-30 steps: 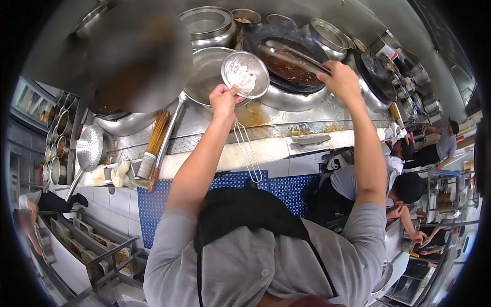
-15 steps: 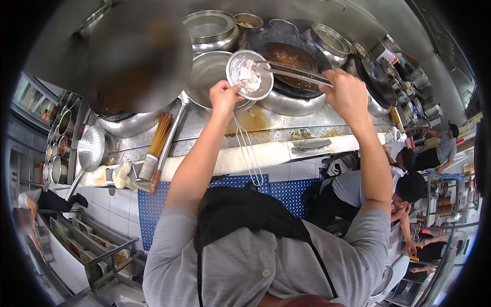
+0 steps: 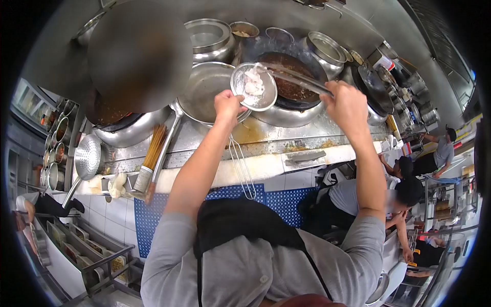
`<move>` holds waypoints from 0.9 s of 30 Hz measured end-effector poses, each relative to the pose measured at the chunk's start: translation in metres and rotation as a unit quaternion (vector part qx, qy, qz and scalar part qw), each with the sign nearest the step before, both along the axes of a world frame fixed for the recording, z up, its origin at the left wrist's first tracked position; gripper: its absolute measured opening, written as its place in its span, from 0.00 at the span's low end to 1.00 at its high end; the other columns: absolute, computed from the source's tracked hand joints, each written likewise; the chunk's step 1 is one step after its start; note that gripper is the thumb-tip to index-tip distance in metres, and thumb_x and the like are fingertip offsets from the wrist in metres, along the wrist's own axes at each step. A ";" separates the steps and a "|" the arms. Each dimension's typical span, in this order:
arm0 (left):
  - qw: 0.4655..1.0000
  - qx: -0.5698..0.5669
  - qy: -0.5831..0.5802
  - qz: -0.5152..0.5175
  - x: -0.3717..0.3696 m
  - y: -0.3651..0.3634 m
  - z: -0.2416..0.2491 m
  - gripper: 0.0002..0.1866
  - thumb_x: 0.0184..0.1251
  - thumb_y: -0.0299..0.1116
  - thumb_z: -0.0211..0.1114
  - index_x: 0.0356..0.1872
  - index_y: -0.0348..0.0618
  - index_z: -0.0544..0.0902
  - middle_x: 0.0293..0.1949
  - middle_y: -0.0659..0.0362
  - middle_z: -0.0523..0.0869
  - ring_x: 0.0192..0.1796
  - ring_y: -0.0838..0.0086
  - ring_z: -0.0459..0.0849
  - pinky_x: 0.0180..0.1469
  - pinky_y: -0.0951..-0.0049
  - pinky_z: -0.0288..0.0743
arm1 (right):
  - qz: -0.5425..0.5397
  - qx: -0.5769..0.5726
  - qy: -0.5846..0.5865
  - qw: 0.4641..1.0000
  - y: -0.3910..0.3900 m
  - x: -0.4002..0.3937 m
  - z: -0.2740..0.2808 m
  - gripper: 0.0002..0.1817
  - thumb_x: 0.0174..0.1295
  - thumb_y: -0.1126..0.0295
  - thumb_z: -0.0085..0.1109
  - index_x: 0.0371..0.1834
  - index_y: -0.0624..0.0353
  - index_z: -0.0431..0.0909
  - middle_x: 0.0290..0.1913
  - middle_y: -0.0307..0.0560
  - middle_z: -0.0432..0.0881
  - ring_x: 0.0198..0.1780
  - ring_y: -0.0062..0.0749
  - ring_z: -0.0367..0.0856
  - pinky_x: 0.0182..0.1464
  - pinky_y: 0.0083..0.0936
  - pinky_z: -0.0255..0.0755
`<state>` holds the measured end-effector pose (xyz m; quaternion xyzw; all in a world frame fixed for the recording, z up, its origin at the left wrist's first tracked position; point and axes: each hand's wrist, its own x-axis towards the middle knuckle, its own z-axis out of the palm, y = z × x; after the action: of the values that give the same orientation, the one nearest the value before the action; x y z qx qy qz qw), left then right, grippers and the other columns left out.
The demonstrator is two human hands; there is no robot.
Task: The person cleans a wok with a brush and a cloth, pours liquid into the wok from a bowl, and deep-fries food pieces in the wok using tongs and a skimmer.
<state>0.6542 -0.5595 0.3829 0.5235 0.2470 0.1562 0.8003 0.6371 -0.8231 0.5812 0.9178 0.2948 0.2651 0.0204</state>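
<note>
Left of the wok (image 3: 294, 84), a blurred patch hides much of the stove. The left hand (image 3: 228, 106) pinches the rim of a small metal bowl (image 3: 253, 87) holding pale food, tilted at the wok's near-left edge. The right hand (image 3: 348, 105), closed around long tongs (image 3: 294, 77), reaches their tips into the bowl; the fingers are mostly hidden.

In front of me the steel desk (image 3: 266, 134) carries the dark wok (image 3: 289, 84), a wide empty pan (image 3: 204, 92), a bamboo brush (image 3: 151, 156), a wire skimmer (image 3: 240, 171) and a perforated ladle (image 3: 86, 156).
</note>
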 end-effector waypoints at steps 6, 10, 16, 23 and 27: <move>1.000 -0.009 -0.013 0.012 0.014 -0.002 -0.005 0.15 0.56 0.17 0.67 0.17 0.43 0.70 0.22 0.60 0.78 0.20 0.76 0.77 0.21 0.73 0.82 | -0.036 0.039 -0.005 0.999 -0.007 -0.004 0.014 0.12 0.55 0.63 0.69 0.39 0.57 0.85 0.32 0.51 0.85 0.35 0.50 0.85 0.37 0.43 0.77; 0.999 -0.038 0.006 -0.012 0.017 -0.009 -0.017 0.14 0.56 0.16 0.66 0.18 0.43 0.71 0.23 0.60 0.78 0.20 0.75 0.78 0.21 0.73 0.82 | -0.046 0.056 -0.013 0.997 -0.013 0.001 0.018 0.12 0.55 0.62 0.69 0.38 0.58 0.85 0.33 0.53 0.85 0.35 0.51 0.86 0.37 0.43 0.78; 0.997 -0.062 -0.004 -0.050 -0.005 -0.020 -0.011 0.12 0.59 0.16 0.64 0.24 0.43 0.72 0.31 0.57 0.80 0.33 0.67 0.85 0.33 0.67 0.88 | -0.164 0.014 0.081 0.983 -0.028 0.056 -0.018 0.15 0.56 0.59 0.68 0.36 0.61 0.85 0.37 0.60 0.86 0.42 0.55 0.86 0.45 0.44 0.80; 0.993 -0.100 -0.005 -0.059 -0.034 -0.020 -0.013 0.10 0.61 0.17 0.63 0.26 0.42 0.73 0.33 0.56 0.82 0.33 0.69 0.84 0.30 0.68 0.87 | -0.264 0.104 0.219 0.934 -0.042 0.124 -0.079 0.22 0.56 0.54 0.70 0.44 0.61 0.83 0.46 0.61 0.86 0.50 0.54 0.85 0.53 0.45 0.77; 0.994 -0.096 0.004 -0.054 -0.046 -0.019 -0.011 0.09 0.62 0.18 0.63 0.26 0.42 0.74 0.33 0.56 0.83 0.33 0.70 0.84 0.32 0.69 0.86 | -0.282 0.109 0.207 0.931 -0.039 0.139 -0.088 0.21 0.57 0.56 0.69 0.44 0.62 0.83 0.47 0.63 0.85 0.53 0.55 0.84 0.56 0.45 0.76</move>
<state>0.6085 -0.5789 0.3718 0.4573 0.2357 0.0861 0.8532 0.7766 -0.8623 0.4928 0.9942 -0.0086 0.0831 -0.0671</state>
